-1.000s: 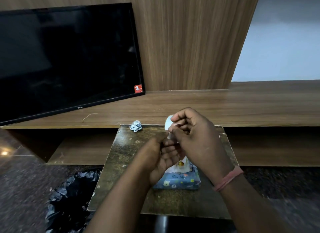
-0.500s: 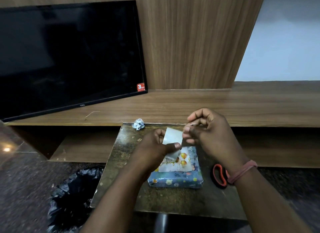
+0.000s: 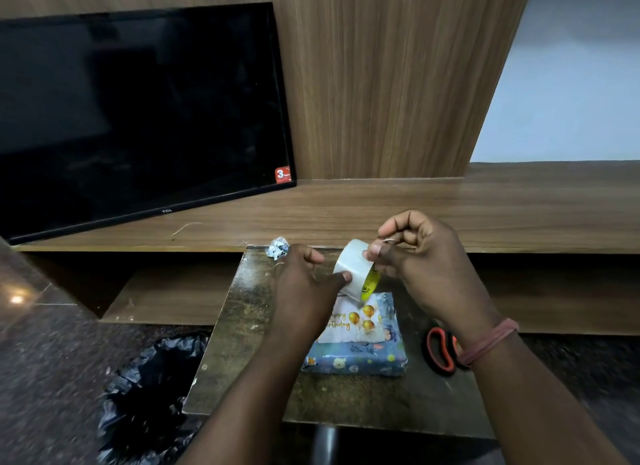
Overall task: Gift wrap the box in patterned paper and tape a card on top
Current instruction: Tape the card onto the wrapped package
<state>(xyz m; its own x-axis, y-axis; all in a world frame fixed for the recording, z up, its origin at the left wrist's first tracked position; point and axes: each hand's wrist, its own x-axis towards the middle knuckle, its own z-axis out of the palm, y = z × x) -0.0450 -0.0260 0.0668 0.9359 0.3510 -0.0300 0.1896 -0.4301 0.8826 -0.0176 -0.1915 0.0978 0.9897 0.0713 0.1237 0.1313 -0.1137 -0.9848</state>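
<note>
The box (image 3: 360, 359), wrapped in blue paper printed with small animals, lies on a small dark table (image 3: 242, 326). A white birthday card (image 3: 353, 322) with gold balloons lies on top of it. Above the card I hold a roll of clear tape (image 3: 355, 269) with a yellow core. My left hand (image 3: 304, 288) grips the roll, thumb on its outer face. My right hand (image 3: 419, 260) pinches the roll's upper right edge with its fingertips; whether a strip of tape is drawn out I cannot tell.
Orange-and-black scissors (image 3: 440, 353) lie on the table right of the box, partly behind my right wrist. A crumpled paper scrap (image 3: 277, 247) sits at the table's far left corner. A black bin bag (image 3: 152, 395) stands on the floor to the left. A television (image 3: 138, 111) leans on the wooden shelf.
My hands have drawn apart and risen a little, and the tape roll now shows plainly between them. The card and the scissors have come into view.
</note>
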